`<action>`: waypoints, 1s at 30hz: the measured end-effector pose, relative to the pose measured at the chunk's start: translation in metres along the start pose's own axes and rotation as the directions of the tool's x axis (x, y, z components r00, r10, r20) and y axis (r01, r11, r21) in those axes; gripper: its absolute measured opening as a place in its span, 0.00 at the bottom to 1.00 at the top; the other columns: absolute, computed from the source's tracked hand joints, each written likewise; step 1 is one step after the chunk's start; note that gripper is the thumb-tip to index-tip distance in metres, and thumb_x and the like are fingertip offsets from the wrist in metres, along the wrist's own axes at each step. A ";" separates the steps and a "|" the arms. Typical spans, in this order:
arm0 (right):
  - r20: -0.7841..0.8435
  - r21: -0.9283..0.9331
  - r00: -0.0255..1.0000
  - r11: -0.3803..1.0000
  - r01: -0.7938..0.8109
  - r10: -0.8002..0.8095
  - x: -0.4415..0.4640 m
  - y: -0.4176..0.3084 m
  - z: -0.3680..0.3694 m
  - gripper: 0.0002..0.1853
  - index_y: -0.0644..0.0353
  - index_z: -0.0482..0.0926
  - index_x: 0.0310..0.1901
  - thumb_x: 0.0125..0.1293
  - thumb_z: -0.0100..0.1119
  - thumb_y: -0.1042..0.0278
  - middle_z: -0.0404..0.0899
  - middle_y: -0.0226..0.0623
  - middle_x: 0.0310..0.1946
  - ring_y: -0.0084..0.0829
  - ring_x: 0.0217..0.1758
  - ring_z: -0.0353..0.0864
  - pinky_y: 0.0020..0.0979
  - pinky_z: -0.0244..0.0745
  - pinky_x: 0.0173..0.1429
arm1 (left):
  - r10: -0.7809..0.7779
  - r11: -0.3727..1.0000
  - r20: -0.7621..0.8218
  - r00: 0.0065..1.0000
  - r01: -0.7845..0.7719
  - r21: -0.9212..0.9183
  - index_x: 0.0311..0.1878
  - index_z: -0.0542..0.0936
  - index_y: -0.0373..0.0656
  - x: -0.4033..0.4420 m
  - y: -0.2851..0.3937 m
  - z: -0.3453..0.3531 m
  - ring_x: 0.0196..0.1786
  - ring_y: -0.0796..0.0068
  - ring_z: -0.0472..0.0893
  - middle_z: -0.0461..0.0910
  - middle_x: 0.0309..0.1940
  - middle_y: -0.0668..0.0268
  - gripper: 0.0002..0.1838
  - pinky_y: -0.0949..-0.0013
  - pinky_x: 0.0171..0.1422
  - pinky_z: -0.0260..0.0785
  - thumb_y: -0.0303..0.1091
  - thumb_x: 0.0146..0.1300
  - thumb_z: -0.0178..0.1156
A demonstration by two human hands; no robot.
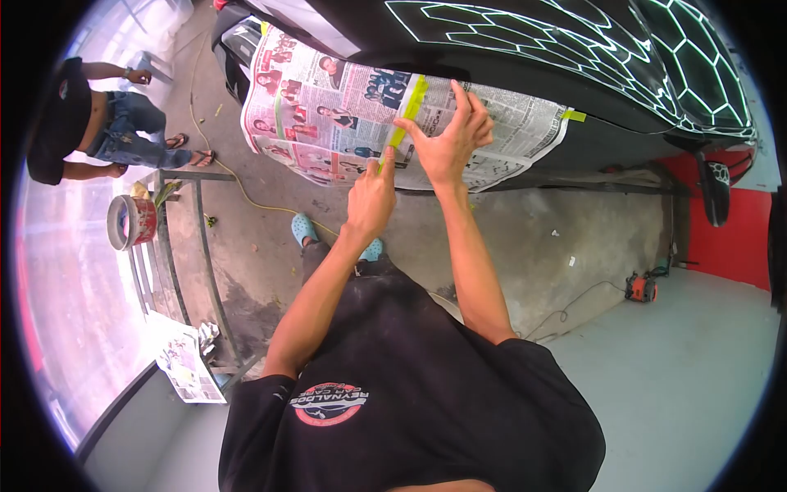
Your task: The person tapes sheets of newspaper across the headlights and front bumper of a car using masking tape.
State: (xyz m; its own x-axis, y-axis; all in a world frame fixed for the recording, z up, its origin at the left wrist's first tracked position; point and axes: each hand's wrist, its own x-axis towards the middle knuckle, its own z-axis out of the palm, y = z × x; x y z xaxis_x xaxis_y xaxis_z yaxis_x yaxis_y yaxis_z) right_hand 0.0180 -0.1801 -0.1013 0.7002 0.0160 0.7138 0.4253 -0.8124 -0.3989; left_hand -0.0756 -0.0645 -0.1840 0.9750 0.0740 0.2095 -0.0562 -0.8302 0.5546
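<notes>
Newspaper sheets [328, 107] cover a curved part of a dark car's side. A strip of yellow masking tape [416, 97] runs down the join between two sheets. My left hand [371, 197] is at the strip's lower end, its index finger along the tape and the tape's end between its fingers. Above and right of it, my right hand [449, 139] is spread over the newspaper, thumb against the tape and index finger stretched upward. Another short piece of yellow tape [575, 116] holds the sheet's right corner to the car body.
The dark car [533, 49] carries a glowing hexagon pattern. At left, a person [106, 123] stands near a metal frame [197, 221] with a red-and-white bucket [135, 221]. Loose newspaper [184, 357] lies lower left. An orange machine [641, 288] with a cord sits right.
</notes>
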 end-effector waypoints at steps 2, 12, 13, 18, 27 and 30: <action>-0.010 -0.018 1.000 1.000 0.014 -0.015 -0.001 0.000 0.001 0.56 0.49 0.67 0.73 0.46 0.82 0.32 0.64 0.40 0.64 0.45 0.68 0.59 0.53 0.48 0.69 | -0.021 1.000 0.030 0.999 0.021 0.000 0.77 0.68 0.42 0.004 0.001 0.000 0.35 0.40 0.85 0.79 0.42 0.44 0.32 0.43 0.34 0.78 0.24 0.68 0.55; -0.014 -0.077 0.973 0.970 0.229 -0.230 -0.047 0.032 0.030 0.57 0.48 0.62 0.77 0.49 0.81 0.34 0.58 0.41 0.78 0.48 0.84 0.50 0.58 0.40 0.77 | 0.004 0.989 -0.033 0.999 -0.009 -0.147 0.80 0.66 0.53 0.000 -0.008 0.001 0.33 0.37 0.84 0.80 0.41 0.46 0.31 0.41 0.34 0.77 0.31 0.74 0.54; -0.022 -0.055 0.975 0.974 0.221 -0.223 -0.045 0.031 0.031 0.56 0.46 0.63 0.77 0.51 0.80 0.34 0.58 0.40 0.78 0.48 0.85 0.48 0.58 0.38 0.79 | 0.014 0.985 -0.061 0.998 -0.024 -0.173 0.80 0.66 0.54 -0.001 -0.011 0.002 0.33 0.37 0.84 0.80 0.41 0.46 0.31 0.40 0.34 0.76 0.31 0.74 0.53; -0.127 -0.094 0.951 0.958 0.271 -0.282 -0.029 0.031 0.026 0.46 0.47 0.73 0.71 0.54 0.79 0.37 0.65 0.33 0.69 0.40 0.74 0.60 0.52 0.49 0.70 | -0.064 0.993 0.004 0.998 0.064 -0.097 0.79 0.67 0.60 0.001 -0.010 0.006 0.33 0.37 0.85 0.82 0.44 0.46 0.31 0.39 0.35 0.77 0.32 0.74 0.53; 0.066 -0.046 0.987 0.988 0.150 -0.147 -0.051 0.035 0.034 0.59 0.46 0.64 0.79 0.47 0.79 0.28 0.53 0.40 0.81 0.46 0.87 0.42 0.63 0.24 0.83 | -0.051 0.922 -0.135 0.989 -0.005 -0.387 0.75 0.71 0.48 -0.016 -0.014 0.003 0.41 0.42 0.86 0.82 0.42 0.45 0.27 0.44 0.44 0.78 0.30 0.74 0.57; 0.033 -0.067 0.984 0.982 0.178 -0.176 -0.052 0.038 0.038 0.60 0.45 0.64 0.79 0.47 0.78 0.26 0.55 0.40 0.81 0.45 0.87 0.43 0.63 0.25 0.83 | -0.087 0.897 -0.249 0.965 -0.033 -0.441 0.74 0.71 0.44 -0.043 -0.023 0.011 0.43 0.44 0.86 0.82 0.42 0.46 0.27 0.47 0.44 0.78 0.27 0.72 0.59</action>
State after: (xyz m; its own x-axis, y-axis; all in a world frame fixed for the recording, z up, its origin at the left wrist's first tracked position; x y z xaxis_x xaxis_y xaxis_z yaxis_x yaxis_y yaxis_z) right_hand 0.0196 -0.1894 -0.1753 0.6330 0.1778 0.7535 0.5034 -0.8340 -0.2261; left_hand -0.1142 -0.0543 -0.2148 0.8919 0.2810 0.3544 -0.1774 -0.5034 0.8456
